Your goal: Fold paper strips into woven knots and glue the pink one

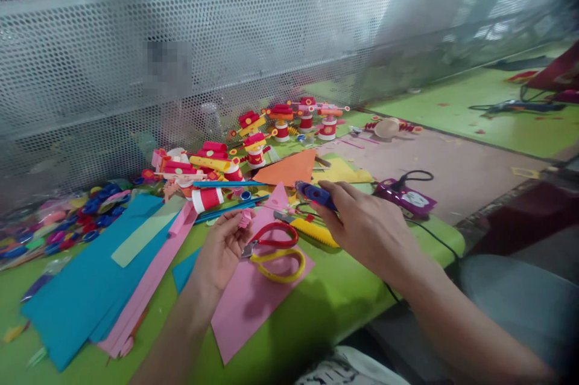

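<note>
My left hand [221, 249] pinches a small pink folded paper piece [245, 218] between thumb and fingers. My right hand [368, 225] is wrapped round a blue tool [316, 194], whose tip points left; its exact kind is hard to make out. Below and between the hands lie scissors [277, 259] with one red and one yellow handle loop. They rest on a pink paper sheet [253, 306]. A yellow-handled cutter [314, 232] lies just under my right hand. An orange paper sheet [289, 169] is beyond the blue tool.
Blue paper sheets [90, 288] and pink strips [154, 276] cover the left. Several red-and-yellow paper models [256, 149] stand near a perforated metal screen [181, 47]. Colourful bottle caps [94, 210] are heaped at left. A purple corded device [402, 197] sits near the right edge.
</note>
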Motion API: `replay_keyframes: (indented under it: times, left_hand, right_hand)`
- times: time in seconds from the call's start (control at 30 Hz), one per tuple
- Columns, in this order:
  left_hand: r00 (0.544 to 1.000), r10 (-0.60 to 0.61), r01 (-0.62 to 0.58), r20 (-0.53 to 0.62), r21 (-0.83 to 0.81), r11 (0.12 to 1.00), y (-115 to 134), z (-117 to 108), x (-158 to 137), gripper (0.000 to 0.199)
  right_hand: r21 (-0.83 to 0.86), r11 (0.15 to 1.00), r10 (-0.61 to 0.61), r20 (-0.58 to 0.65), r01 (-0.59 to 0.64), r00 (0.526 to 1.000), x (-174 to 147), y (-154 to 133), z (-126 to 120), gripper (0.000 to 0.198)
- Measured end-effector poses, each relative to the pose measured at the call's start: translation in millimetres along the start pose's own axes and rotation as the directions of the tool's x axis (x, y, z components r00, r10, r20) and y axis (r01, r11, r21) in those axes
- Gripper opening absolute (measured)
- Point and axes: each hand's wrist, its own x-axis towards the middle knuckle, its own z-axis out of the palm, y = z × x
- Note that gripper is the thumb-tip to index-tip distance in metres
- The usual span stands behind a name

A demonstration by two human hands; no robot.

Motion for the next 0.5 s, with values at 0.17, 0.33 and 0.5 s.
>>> replay_keyframes:
  times: [0.17,0.33,0.5]
  left_hand:
    - [1.0,-0.001,0.001,0.013,0.015,1.0,2.6,3.3,-2.7,0.016]
    - [1.0,0.011,-0.013,0.028,0.086,0.996,4.8,6.0,-7.3,0.026]
    - [0.973,0.124,-0.199,0.194,0.437,0.877,-1.0,6.2,-13.2,0.03]
  right_hand:
    - [0.029,1.0,0.008,-0.013,-0.008,1.0,0.1,1.1,0.2,0.037]
    - [0.162,0.987,0.015,-0.049,-0.007,0.999,-0.6,1.4,2.8,0.034]
    - [0.528,0.848,0.031,-0.13,0.043,0.991,-3.4,7.2,4.1,0.028]
